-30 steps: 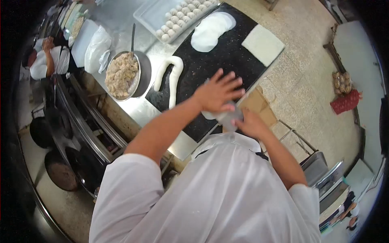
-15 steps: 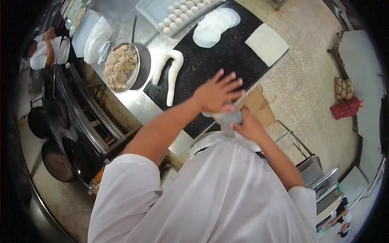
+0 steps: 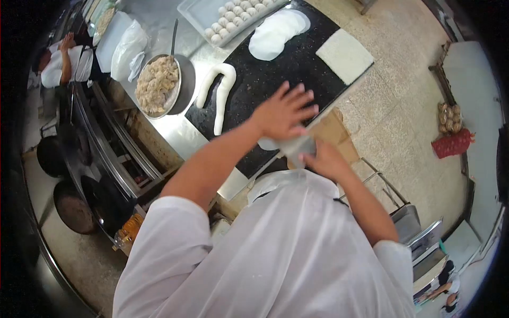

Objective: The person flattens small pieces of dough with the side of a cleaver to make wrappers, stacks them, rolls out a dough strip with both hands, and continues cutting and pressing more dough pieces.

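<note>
Left hand (image 3: 283,112), fingers spread apart, above the black board (image 3: 305,69). Right hand (image 3: 326,159), fingers clamped on a blurred grey flat tool (image 3: 298,148) near the board's edge.

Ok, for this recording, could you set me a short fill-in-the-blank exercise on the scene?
1. The person's ____ hand grips the blurred grey tool, while the left hand has its fingers spread.
2. The flat dough rounds overlap on a work surface coloured ____.
3. In the picture, the bowl of filling stands to the ____ of the bent dough rope.

Missing words: right; black; left.
</note>
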The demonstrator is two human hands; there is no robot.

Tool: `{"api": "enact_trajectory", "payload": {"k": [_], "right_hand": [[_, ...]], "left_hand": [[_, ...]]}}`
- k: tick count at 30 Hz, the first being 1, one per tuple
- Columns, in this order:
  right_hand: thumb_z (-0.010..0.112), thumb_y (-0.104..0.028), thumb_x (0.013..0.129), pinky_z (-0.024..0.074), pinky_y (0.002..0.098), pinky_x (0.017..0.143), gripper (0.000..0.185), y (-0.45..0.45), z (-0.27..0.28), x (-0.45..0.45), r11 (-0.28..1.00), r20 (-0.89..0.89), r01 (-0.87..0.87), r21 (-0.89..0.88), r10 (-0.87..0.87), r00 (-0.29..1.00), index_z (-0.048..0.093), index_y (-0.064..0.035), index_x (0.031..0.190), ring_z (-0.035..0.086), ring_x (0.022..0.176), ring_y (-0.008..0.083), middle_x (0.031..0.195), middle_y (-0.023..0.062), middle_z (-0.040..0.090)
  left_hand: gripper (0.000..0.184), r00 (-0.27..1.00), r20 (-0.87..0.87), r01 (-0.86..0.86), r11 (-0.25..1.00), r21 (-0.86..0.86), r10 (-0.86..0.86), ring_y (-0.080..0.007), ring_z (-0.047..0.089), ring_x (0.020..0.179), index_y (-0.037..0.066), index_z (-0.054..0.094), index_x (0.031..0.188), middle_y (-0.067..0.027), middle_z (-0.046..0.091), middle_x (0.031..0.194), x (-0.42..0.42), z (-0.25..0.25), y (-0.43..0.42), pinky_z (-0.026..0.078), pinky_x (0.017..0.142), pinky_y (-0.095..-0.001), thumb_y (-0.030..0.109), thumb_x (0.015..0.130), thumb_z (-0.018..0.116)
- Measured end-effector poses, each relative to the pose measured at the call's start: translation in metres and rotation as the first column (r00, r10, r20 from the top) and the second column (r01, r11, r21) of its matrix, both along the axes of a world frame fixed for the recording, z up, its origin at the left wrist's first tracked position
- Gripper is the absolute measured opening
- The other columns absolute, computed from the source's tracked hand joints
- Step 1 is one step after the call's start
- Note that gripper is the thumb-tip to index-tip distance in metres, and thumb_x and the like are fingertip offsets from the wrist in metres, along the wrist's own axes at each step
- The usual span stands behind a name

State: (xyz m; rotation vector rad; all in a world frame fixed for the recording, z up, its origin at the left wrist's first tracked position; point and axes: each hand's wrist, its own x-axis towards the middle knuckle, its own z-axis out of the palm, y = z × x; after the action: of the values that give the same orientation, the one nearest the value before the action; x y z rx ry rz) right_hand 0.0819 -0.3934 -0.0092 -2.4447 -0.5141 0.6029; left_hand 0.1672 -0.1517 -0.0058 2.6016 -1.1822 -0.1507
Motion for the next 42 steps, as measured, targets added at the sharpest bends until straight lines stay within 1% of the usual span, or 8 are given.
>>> {"api": "enact_trajectory", "payload": {"k": [2,4,6,21,31,33,37,42], "right_hand": [[0.084,-0.044,0.078,0.0562,0.0502,0.086,0.090,-0.012,-0.011,-0.028,0.991,0.358,-0.126,0.038,0.104,0.928,0.046,0.0093,0.140,0.069,0.102,0.0460,0.116,0.0315,0.068],[0.084,-0.044,0.078,0.0565,0.0504,0.084,0.100,-0.013,0.020,-0.034,0.977,-0.314,0.211,0.039,-0.188,0.930,0.036,0.0080,0.149,0.070,0.099,0.0460,0.114,0.0306,0.069],[0.085,-0.044,0.077,0.0567,0.0508,0.083,0.092,-0.009,0.044,0.008,0.973,-0.472,0.205,-0.103,-0.229,0.852,0.045,0.0083,0.142,0.071,0.097,0.0463,0.112,0.0306,0.070],[0.083,-0.041,0.080,0.0534,0.0507,0.092,0.067,-0.018,0.001,-0.012,0.980,-0.140,0.185,0.079,-0.173,0.975,0.061,0.0030,0.125,0.070,0.102,0.0461,0.103,0.0325,0.070],[0.085,-0.039,0.079,0.0562,0.0462,0.083,0.072,0.001,0.018,0.008,0.988,-0.357,0.145,0.048,-0.119,0.927,0.059,0.0017,0.132,0.072,0.098,0.0414,0.103,0.0254,0.073],[0.084,-0.045,0.078,0.0533,0.0501,0.093,0.071,0.007,-0.025,-0.032,0.980,0.175,-0.077,0.181,0.045,0.983,0.063,0.0036,0.125,0.069,0.110,0.0432,0.112,0.0342,0.069],[0.086,-0.045,0.076,0.0553,0.0486,0.089,0.071,0.018,0.032,0.006,0.968,-0.411,0.233,-0.091,-0.250,0.877,0.063,0.0039,0.122,0.070,0.105,0.0436,0.111,0.0297,0.071],[0.084,-0.044,0.080,0.0548,0.0517,0.083,0.070,0.015,0.040,0.057,0.957,-0.087,0.274,-0.092,-0.282,0.955,0.057,0.0030,0.125,0.070,0.097,0.0471,0.101,0.0297,0.071]], "left_hand": [[0.071,0.997,-0.039,0.069,0.996,-0.051,-0.071,-0.0371,0.029,0.153,0.025,0.050,0.152,-0.0088,0.040,0.163,-0.046,-0.004,-0.007,0.014,0.122,-0.0669,0.063,0.092,0.055],[0.070,0.996,-0.028,0.082,0.995,-0.059,-0.083,-0.0367,0.030,0.153,0.025,0.052,0.151,-0.0079,0.041,0.162,-0.030,-0.007,-0.018,0.014,0.121,-0.0676,0.063,0.092,0.056],[0.070,0.995,-0.022,0.097,0.993,-0.067,-0.099,-0.0363,0.031,0.152,0.025,0.053,0.150,-0.0071,0.042,0.161,-0.021,-0.001,-0.028,0.014,0.121,-0.0683,0.064,0.091,0.057],[0.073,0.995,-0.089,0.040,0.998,0.052,-0.035,-0.0350,0.026,0.155,0.030,0.048,0.153,-0.0082,0.039,0.163,-0.029,0.009,-0.028,0.012,0.124,-0.0645,0.068,0.092,0.055],[0.079,0.997,0.045,-0.056,0.998,-0.031,0.057,-0.0356,0.027,0.155,0.029,0.047,0.155,-0.0108,0.036,0.165,-0.004,0.015,-0.002,0.014,0.124,-0.0628,0.071,0.089,0.056],[0.075,1.000,-0.027,-0.007,1.000,-0.025,0.006,-0.0349,0.026,0.155,0.029,0.047,0.154,-0.0098,0.036,0.165,-0.044,0.013,0.015,0.013,0.125,-0.0620,0.069,0.091,0.055],[0.074,0.999,0.015,0.047,0.998,-0.032,-0.047,-0.0329,0.029,0.154,0.031,0.049,0.153,-0.0076,0.039,0.163,0.002,0.002,0.006,0.012,0.125,-0.0621,0.069,0.090,0.056],[0.076,0.959,0.283,0.027,0.988,-0.149,0.017,-0.0326,0.035,0.151,0.029,0.050,0.152,-0.0079,0.046,0.158,0.056,0.005,-0.006,0.020,0.122,-0.0628,0.066,0.087,0.064]]}}
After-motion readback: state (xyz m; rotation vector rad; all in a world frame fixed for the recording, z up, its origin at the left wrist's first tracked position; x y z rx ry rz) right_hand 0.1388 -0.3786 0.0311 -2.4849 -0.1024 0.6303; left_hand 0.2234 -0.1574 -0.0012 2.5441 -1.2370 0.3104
